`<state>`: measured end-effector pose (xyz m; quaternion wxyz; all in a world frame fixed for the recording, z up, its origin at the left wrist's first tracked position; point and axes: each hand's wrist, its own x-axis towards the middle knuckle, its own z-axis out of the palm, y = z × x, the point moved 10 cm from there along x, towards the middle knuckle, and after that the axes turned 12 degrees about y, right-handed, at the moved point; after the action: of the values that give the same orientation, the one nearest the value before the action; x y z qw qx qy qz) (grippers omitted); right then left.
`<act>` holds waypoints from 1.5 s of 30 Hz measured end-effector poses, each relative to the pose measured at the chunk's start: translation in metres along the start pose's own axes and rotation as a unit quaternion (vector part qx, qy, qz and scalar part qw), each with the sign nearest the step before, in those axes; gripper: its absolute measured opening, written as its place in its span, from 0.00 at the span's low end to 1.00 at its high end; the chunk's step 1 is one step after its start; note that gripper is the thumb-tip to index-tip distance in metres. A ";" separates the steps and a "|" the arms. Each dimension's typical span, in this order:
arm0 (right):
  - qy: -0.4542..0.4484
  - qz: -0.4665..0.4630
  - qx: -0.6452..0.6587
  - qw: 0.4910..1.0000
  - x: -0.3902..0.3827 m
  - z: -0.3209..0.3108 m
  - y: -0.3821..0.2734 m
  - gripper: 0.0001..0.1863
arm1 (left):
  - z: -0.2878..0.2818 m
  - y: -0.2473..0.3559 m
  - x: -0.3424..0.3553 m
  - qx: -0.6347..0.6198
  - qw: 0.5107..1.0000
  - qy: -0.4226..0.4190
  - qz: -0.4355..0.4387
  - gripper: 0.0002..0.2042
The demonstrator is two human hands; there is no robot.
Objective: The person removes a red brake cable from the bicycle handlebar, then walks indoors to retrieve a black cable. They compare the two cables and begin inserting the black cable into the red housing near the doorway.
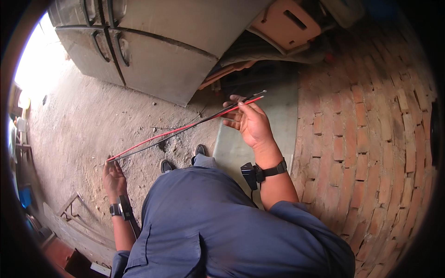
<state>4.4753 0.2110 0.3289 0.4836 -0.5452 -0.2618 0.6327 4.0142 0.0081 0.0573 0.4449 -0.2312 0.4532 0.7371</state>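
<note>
A red wire [163, 134] and a black wire [179, 132] stretch side by side between my two hands, above the rough floor. At the lower left, my left hand [114, 179] pinches their near ends. My right hand [251, 122], higher and farther right, holds both wires between thumb and fingers. Past that grip, the short far ends stick out with pale tips. Along the middle the two wires bow slightly and run close together. Each wrist wears a black strap with a small device [252, 175].
Ahead stands a worn metal cabinet [157, 55] with dark handles. A pale orange plastic stool [285, 25] lies among clutter at the back. A brick wall [361, 153] rises on the right beside a glass-like panel [278, 120]. Metal frames and boards [76, 231] lie at lower left.
</note>
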 end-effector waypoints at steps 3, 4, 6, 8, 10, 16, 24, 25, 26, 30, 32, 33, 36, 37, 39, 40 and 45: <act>-0.012 -0.008 -0.020 1.000 -0.002 -0.002 -0.003 0.15 | -0.012 0.004 0.009 -0.015 1.000 0.008 -0.004 0.12; -0.012 -0.016 -0.014 1.000 -0.002 -0.003 -0.006 0.15 | -0.017 0.006 0.013 -0.027 1.000 0.011 -0.005 0.12; -0.011 -0.031 -0.012 0.999 -0.002 -0.005 -0.010 0.14 | -0.023 0.009 0.021 -0.015 1.000 0.004 -0.001 0.12; -0.009 -0.045 -0.018 0.999 -0.003 -0.008 -0.015 0.13 | -0.031 0.011 0.026 -0.021 1.000 0.008 -0.003 0.13; 0.001 -0.053 -0.019 0.998 -0.003 -0.013 -0.021 0.12 | -0.037 0.013 0.031 -0.013 1.000 0.016 -0.001 0.14; 0.024 -0.096 -0.025 0.995 -0.001 -0.027 -0.041 0.11 | -0.057 0.036 0.048 -0.026 0.999 0.032 0.033 0.15; 0.062 -0.140 -0.006 0.988 -0.003 -0.066 -0.068 0.11 | -0.084 0.089 0.055 -0.025 0.990 0.031 0.135 0.13; 0.073 -0.142 -0.005 0.987 -0.003 -0.071 -0.069 0.11 | -0.087 0.095 0.056 -0.034 0.990 0.035 0.135 0.13; 0.087 -0.142 -0.013 0.986 -0.002 -0.077 -0.070 0.11 | -0.093 0.100 0.059 -0.040 0.988 0.057 0.141 0.13; 0.079 -0.151 -0.004 0.985 -0.005 -0.085 -0.078 0.12 | -0.107 0.118 0.061 -0.049 0.987 0.053 0.140 0.13; 0.096 -0.150 0.003 0.984 -0.005 -0.091 -0.078 0.11 | -0.114 0.126 0.062 -0.047 0.986 0.066 0.144 0.13; 0.111 -0.152 0.006 0.982 -0.006 -0.095 -0.080 0.10 | -0.112 0.128 0.061 -0.055 0.987 0.052 0.141 0.13; 0.132 -0.166 -0.002 0.977 -0.007 -0.102 -0.083 0.10 | -0.112 0.132 0.057 -0.064 0.984 0.065 0.153 0.14; 0.132 -0.171 -0.005 0.976 -0.008 -0.102 -0.084 0.10 | -0.112 0.132 0.055 -0.060 0.983 0.076 0.155 0.14; 0.145 -0.174 -0.020 0.974 -0.008 -0.106 -0.082 0.10 | -0.107 0.137 0.050 -0.047 0.981 0.073 0.174 0.14; 0.144 -0.178 -0.026 0.973 -0.007 -0.107 -0.083 0.10 | -0.104 0.134 0.048 -0.051 0.982 0.074 0.165 0.14; 0.154 -0.186 -0.058 0.969 -0.004 -0.114 -0.078 0.11 | -0.100 0.136 0.045 -0.044 0.982 0.077 0.165 0.13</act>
<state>4.6085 0.2162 0.3671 0.5947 -0.6050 -0.3173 0.4239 3.8682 -0.0850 0.0383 0.2700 -0.2290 0.4849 0.7997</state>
